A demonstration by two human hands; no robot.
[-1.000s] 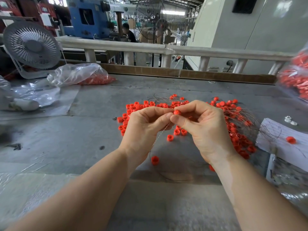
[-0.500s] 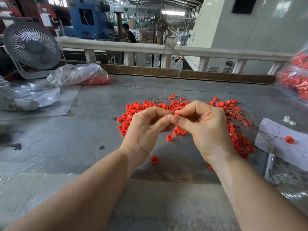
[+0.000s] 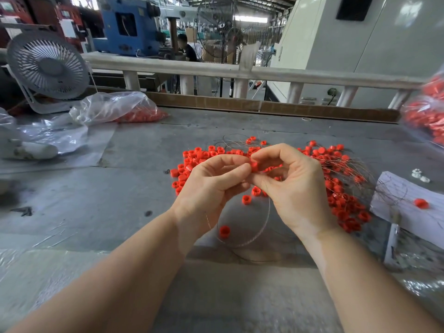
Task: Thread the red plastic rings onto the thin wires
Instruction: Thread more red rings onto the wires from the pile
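Hands meet in the middle of the view, above the grey worktop [image 3: 96, 207]. Your right hand [image 3: 295, 188] pinches one red ring [image 3: 254, 166] between thumb and first finger, so those fingers are clamped on it. Your left hand [image 3: 211, 181] touches the ring from the 9 o'clock side, with its thumb and fingers curled in close; they seem to pinch the thin wire [image 3: 258, 233], but you cannot tell for sure. The wire hangs down from your hands in a loop towards 6 o'clock and ends just above the worktop.

More red rings lie in a pile [image 3: 341, 188] behind your hands, from 10 o'clock round to 3 o'clock, mixed with more thin wires. One loose ring [image 3: 225, 231] sits on the worktop inside the loop, at 6 o'clock from your hands. Another ring [image 3: 421, 203] lies on a white sheet [image 3: 398, 188] at 3 o'clock.

At 10 o'clock there is a clear bag [image 3: 115, 106] with red rings inside. A small grey fan [image 3: 46, 68] stands behind it. Another bag of red rings [image 3: 427, 116] shows at the edge at 2 o'clock.
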